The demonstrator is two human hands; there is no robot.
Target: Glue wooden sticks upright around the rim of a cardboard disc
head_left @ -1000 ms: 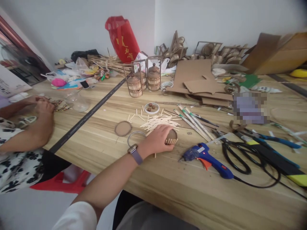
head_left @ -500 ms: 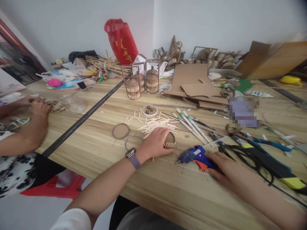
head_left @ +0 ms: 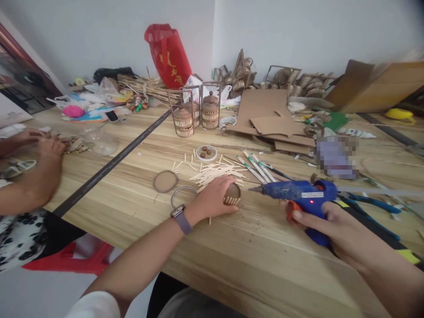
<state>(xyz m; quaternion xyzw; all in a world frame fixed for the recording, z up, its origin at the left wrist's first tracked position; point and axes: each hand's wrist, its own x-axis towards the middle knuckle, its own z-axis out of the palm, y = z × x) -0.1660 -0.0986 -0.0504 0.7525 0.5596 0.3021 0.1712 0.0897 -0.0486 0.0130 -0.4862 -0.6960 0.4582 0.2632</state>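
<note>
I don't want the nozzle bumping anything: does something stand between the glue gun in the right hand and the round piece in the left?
Nothing visible stands between the glue gun in the right hand and the right side of the round piece; the left hand wraps its left side.

Pale walls [head_left: 281,31], wood-grain table [head_left: 212,256], red stool [head_left: 69,261], light floor [head_left: 43,293]

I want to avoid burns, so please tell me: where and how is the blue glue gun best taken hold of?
The glue gun is probably best gripped by its handle, from the right, where the right hand holds it. The handle hangs below the barrel, beside the orange trigger, while the nozzle points left, away from that side.
</note>
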